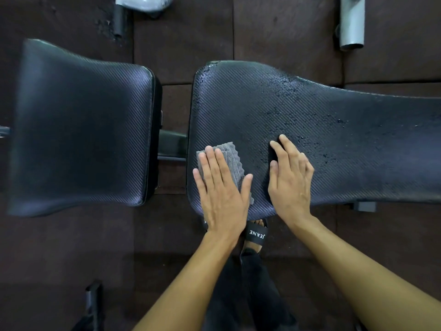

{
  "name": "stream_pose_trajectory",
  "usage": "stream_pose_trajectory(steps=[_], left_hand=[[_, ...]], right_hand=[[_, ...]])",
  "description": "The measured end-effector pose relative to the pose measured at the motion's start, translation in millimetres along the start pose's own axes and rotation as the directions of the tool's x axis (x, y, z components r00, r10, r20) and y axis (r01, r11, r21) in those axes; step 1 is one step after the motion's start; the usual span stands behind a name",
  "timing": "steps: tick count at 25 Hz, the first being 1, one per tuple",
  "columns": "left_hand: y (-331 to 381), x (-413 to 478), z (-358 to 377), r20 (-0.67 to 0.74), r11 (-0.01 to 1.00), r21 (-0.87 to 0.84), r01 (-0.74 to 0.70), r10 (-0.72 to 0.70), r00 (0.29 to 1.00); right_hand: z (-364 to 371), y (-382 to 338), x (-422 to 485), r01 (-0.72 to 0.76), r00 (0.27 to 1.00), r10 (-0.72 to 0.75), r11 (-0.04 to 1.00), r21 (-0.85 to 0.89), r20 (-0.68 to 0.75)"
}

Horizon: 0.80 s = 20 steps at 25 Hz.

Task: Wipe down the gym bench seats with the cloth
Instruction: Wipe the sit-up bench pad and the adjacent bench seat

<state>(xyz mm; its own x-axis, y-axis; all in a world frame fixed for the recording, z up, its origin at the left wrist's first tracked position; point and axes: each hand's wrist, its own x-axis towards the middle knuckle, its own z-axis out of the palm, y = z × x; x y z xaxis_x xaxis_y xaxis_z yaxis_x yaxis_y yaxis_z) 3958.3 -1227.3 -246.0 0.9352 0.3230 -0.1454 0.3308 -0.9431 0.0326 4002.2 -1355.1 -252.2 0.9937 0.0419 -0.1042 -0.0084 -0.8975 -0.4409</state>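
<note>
A black textured gym bench has two pads: a seat pad on the left and a long back pad on the right. Wet droplets speckle the long pad's far edge and middle. A folded grey cloth lies on the long pad's near left corner. My left hand presses flat on the cloth, fingers spread, covering most of it. My right hand rests flat on the bare pad just right of the cloth, holding nothing.
Dark rubber floor tiles surround the bench. A grey metal tube stands at the far right, and a black post at the far left. My foot in a black slide sandal is beneath the pad's near edge.
</note>
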Motion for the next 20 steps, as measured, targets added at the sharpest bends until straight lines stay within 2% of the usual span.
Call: stream_pose_trajectory(steps=[2,7,10,13,17,18,20], left_hand=[[-4,14,4,-0.016,1.000,0.010,0.002,-0.002,1.000],[-16,58,3,-0.058,0.994,-0.018,0.109,-0.110,0.992],[-9,101,-2,-0.059,0.993,-0.051,0.105,-0.108,0.992],[8,140,-7,-0.043,0.999,-0.048,-0.002,0.000,0.999],[24,101,-6,0.009,0.949,-0.005,-0.317,0.317,0.949],[17,86,-6,0.029,0.935,0.014,-0.355,0.354,0.935],[0,81,-4,0.032,0.946,0.028,-0.322,0.322,0.946]], right_hand=[[-1,0,1,-0.001,1.000,0.001,1.000,0.021,0.006],[-4,2,3,0.005,1.000,-0.006,0.999,0.039,0.026],[-9,4,10,0.000,0.999,0.005,0.996,0.094,-0.043],[-16,8,25,-0.040,0.996,0.045,0.997,0.071,-0.075],[-17,10,38,-0.129,0.991,0.130,0.991,0.035,-0.018],[-16,10,37,-0.136,0.991,0.136,0.990,0.033,-0.006],[-13,9,37,-0.153,0.988,0.152,0.987,0.041,0.015]])
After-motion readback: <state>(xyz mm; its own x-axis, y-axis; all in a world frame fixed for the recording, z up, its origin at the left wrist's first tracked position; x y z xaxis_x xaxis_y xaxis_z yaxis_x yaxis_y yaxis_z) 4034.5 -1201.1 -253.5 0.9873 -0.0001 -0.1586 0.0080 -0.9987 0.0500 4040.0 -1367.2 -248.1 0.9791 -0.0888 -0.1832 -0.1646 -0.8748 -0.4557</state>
